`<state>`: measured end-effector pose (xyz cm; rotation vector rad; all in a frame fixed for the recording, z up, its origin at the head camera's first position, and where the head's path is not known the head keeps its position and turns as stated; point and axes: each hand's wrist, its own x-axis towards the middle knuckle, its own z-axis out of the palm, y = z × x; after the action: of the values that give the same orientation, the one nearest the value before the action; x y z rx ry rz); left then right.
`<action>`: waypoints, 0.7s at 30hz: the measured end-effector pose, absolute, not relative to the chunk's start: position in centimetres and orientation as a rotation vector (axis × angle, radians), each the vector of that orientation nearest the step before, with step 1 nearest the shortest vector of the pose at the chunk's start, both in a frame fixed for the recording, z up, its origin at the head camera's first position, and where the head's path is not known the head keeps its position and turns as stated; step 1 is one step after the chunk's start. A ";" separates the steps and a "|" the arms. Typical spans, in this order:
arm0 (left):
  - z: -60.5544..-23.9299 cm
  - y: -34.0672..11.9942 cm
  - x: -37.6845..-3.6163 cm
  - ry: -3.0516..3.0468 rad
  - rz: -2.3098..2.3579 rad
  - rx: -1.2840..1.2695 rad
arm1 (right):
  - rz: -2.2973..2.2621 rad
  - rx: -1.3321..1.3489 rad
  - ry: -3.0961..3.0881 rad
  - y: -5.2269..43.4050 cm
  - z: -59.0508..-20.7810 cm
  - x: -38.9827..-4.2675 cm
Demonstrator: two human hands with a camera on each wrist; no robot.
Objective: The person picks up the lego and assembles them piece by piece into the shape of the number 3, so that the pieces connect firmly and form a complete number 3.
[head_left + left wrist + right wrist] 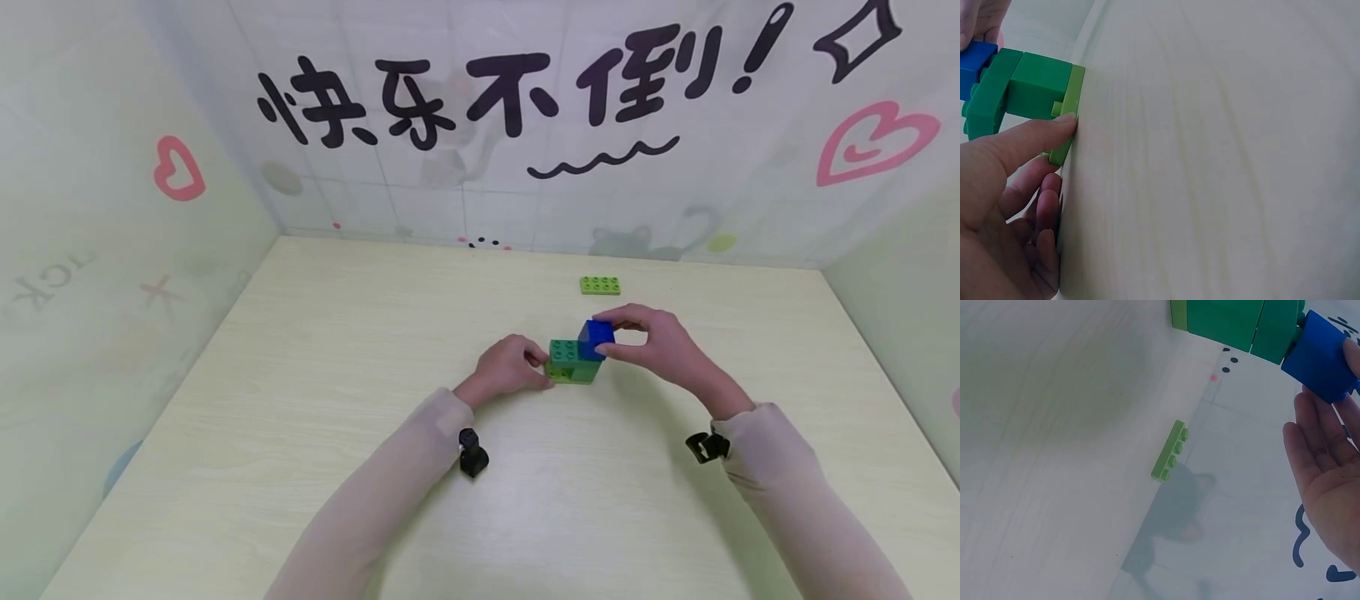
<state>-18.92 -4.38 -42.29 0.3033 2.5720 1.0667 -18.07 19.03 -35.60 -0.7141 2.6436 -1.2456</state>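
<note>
The back wall [525,192] has big black Chinese words painted on it: "快乐不倒!" A wavy black line sits under them. On the left wall [112,250], faint letters read "CK", seen backwards. The rest is too pale to read.

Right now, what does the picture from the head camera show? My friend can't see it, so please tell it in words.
A person's right hand pinches a blue brick on top of a small green brick stack, while the left hand steadies the stack's base on a pale wooden table. A flat light green plate lies farther back.
</note>
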 end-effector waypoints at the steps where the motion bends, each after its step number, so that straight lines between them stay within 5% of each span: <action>1: -42.3 -4.4 -18.9 2.573 1.068 0.304 | -1.244 -0.718 2.649 19.0 -35.7 -18.1; 21: -42.2 -4.3 -18.8 2.580 1.055 0.305 | -1.334 -0.712 2.616 18.9 -36.2 -18.0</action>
<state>-18.83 -4.33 -42.19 0.3049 2.5803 1.0550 -17.99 18.89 -36.23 -0.7117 2.6160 -1.3338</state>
